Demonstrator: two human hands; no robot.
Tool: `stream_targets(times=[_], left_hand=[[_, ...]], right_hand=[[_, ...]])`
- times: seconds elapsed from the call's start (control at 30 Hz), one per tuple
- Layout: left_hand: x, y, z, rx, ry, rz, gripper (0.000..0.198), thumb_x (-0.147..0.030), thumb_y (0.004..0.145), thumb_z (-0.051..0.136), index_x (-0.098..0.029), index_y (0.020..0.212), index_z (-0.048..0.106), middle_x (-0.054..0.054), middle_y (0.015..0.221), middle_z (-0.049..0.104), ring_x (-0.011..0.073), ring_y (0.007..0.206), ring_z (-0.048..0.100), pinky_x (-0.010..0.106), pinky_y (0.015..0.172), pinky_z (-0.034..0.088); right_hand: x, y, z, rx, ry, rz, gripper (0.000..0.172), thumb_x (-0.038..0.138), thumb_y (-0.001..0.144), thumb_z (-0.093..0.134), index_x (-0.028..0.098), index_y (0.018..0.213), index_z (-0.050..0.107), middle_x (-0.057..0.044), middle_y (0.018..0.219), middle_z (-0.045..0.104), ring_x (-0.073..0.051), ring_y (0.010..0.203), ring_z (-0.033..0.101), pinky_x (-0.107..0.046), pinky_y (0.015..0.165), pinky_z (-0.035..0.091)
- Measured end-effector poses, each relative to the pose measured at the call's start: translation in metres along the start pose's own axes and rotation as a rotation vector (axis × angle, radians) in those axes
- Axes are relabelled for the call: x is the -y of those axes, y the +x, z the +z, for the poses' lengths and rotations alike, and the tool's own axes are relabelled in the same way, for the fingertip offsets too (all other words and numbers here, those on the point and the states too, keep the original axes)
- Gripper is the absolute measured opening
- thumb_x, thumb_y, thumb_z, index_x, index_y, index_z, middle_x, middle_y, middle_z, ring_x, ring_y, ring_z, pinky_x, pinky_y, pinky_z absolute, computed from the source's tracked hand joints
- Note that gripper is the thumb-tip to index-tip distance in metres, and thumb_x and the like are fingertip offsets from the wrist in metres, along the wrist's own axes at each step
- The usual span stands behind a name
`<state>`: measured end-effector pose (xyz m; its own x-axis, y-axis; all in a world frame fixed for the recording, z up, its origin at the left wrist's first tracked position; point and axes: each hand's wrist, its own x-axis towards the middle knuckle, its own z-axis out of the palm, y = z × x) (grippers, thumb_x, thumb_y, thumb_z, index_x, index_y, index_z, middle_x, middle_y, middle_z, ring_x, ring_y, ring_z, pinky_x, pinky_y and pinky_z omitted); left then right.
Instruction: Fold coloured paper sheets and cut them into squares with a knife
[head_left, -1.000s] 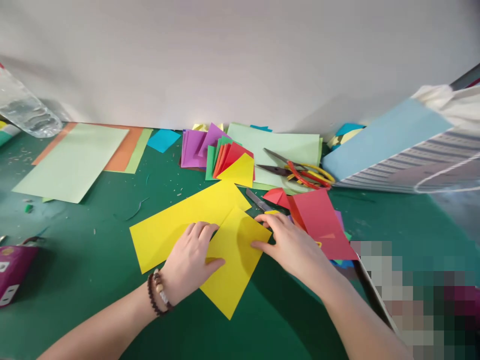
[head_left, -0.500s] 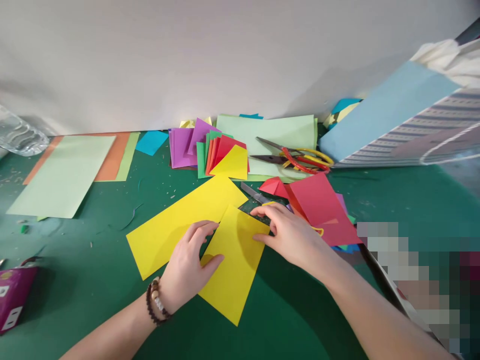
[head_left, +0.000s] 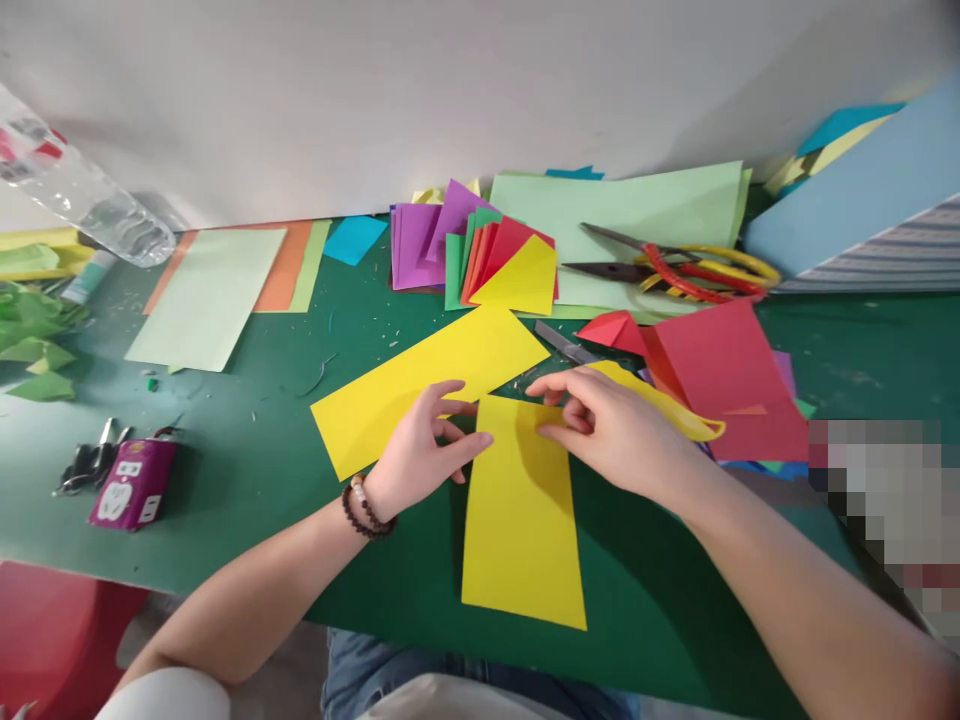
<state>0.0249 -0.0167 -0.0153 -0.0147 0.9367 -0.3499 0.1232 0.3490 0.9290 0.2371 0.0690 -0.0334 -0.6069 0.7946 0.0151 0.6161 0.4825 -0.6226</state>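
nearest, a yellow paper sheet (head_left: 521, 520) lies on the green cutting mat (head_left: 247, 530), its long axis running near to far with a slight tilt. the right hand (head_left: 611, 430) is the closer one, its fingers (head_left: 559, 420) curled down over the sheet's far end; whether they pinch the paper i cannot tell. the left hand (head_left: 420, 450) sits at the far left corner, fingers (head_left: 457, 440) spread and loose, holding nothing. farther off, a second yellow sheet (head_left: 427, 385) lies slantwise beneath the left hand, a curled yellow strip (head_left: 664, 405) sits just beyond the right hand, and a red sheet (head_left: 724, 380) lies to the right.
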Motion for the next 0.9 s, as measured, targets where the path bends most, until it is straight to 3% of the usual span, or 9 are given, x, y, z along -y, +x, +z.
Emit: stream_targets(times=[0.13, 0.23, 0.3, 0.37, 0.47, 0.6, 0.7, 0.8, 0.9], left_hand=[[-0.004, -0.002, -0.002, 0.009, 0.023, -0.040, 0.060, -0.019, 0.083, 0.061, -0.020, 0.139, 0.039, 0.000, 0.089, 0.055, 0.0058, 0.046, 0.057, 0.017, 0.035, 0.046], [-0.010, -0.016, -0.013, -0.046, -0.029, -0.029, 0.065, -0.017, 0.085, 0.057, -0.021, 0.145, 0.032, -0.004, 0.077, 0.057, 0.0069, 0.045, 0.060, 0.020, 0.046, 0.053], [-0.011, -0.032, -0.022, -0.090, -0.078, -0.023, 0.069, -0.018, 0.087, 0.057, -0.022, 0.149, 0.027, -0.007, 0.062, 0.057, 0.0087, 0.045, 0.061, 0.022, 0.054, 0.055], [-0.006, -0.050, -0.029, -0.119, -0.138, -0.062, 0.067, -0.021, 0.090, 0.053, -0.025, 0.150, 0.025, -0.008, 0.055, 0.057, 0.0095, 0.044, 0.060, 0.021, 0.053, 0.054], [0.007, -0.072, -0.031, -0.167, -0.211, -0.166, 0.064, -0.026, 0.088, 0.056, -0.024, 0.148, 0.031, 0.000, 0.080, 0.065, 0.0107, 0.050, 0.063, 0.022, 0.046, 0.052], [0.021, -0.090, -0.032, -0.079, -0.017, -0.210, 0.059, -0.035, 0.092, 0.051, -0.022, 0.147, 0.032, 0.007, 0.099, 0.065, 0.0128, 0.054, 0.064, 0.027, 0.045, 0.054], [0.019, -0.098, -0.038, -0.069, 0.539, -0.010, 0.044, -0.039, 0.094, 0.051, -0.022, 0.135, 0.050, 0.008, 0.099, 0.066, 0.0155, 0.059, 0.065, 0.030, 0.050, 0.056], [0.011, -0.097, -0.038, -0.118, 0.965, 0.412, 0.035, -0.041, 0.094, 0.056, -0.018, 0.120, 0.059, 0.011, 0.108, 0.066, 0.0229, 0.088, 0.068, 0.037, 0.074, 0.059], [0.008, -0.083, -0.025, 0.244, 1.077, 0.758, 0.047, -0.052, 0.092, 0.056, -0.013, 0.120, 0.056, 0.013, 0.109, 0.067, 0.0270, 0.099, 0.066, 0.039, 0.079, 0.059]], right_hand=[[0.019, -0.007, -0.008, -0.143, -0.035, -0.174, 0.018, 0.022, 0.089, 0.056, 0.023, 0.107, 0.058, -0.001, 0.084, 0.058, -0.012, 0.057, 0.055, -0.027, 0.053, 0.049], [0.035, -0.031, -0.024, -0.298, -0.158, -0.325, 0.025, 0.026, 0.091, 0.060, 0.023, 0.116, 0.057, -0.009, 0.110, 0.064, -0.020, 0.089, 0.066, -0.034, 0.075, 0.055], [0.039, -0.055, -0.030, -0.246, -0.241, -0.463, 0.033, 0.026, 0.091, 0.062, 0.023, 0.123, 0.056, -0.010, 0.122, 0.064, -0.026, 0.115, 0.060, -0.042, 0.094, 0.052], [0.036, -0.079, -0.026, -0.139, -0.314, -0.569, 0.037, 0.012, 0.091, 0.057, 0.025, 0.126, 0.057, -0.007, 0.132, 0.061, -0.027, 0.130, 0.050, -0.045, 0.104, 0.045], [0.021, -0.105, -0.007, -0.129, -0.377, -0.615, 0.045, 0.004, 0.091, 0.051, 0.024, 0.131, 0.056, -0.006, 0.140, 0.056, -0.029, 0.141, 0.038, -0.050, 0.110, 0.037], [0.005, -0.117, 0.018, -0.174, -0.269, -0.622, 0.036, 0.010, 0.099, 0.040, 0.021, 0.125, 0.061, -0.002, 0.129, 0.066, -0.022, 0.138, 0.042, -0.044, 0.113, 0.035], [0.000, -0.117, 0.019, -0.142, -0.195, -0.632, 0.030, 0.015, 0.101, 0.041, 0.021, 0.116, 0.066, 0.001, 0.120, 0.071, -0.017, 0.129, 0.052, -0.037, 0.109, 0.040], [-0.003, -0.112, 0.011, -0.069, -0.210, -0.656, 0.029, 0.015, 0.100, 0.044, 0.022, 0.115, 0.066, 0.001, 0.119, 0.072, -0.015, 0.118, 0.060, -0.035, 0.102, 0.046], [-0.006, -0.106, 0.001, 0.019, -0.224, -0.655, 0.031, 0.016, 0.099, 0.042, 0.024, 0.117, 0.067, 0.000, 0.119, 0.072, -0.015, 0.115, 0.063, -0.035, 0.098, 0.050]])
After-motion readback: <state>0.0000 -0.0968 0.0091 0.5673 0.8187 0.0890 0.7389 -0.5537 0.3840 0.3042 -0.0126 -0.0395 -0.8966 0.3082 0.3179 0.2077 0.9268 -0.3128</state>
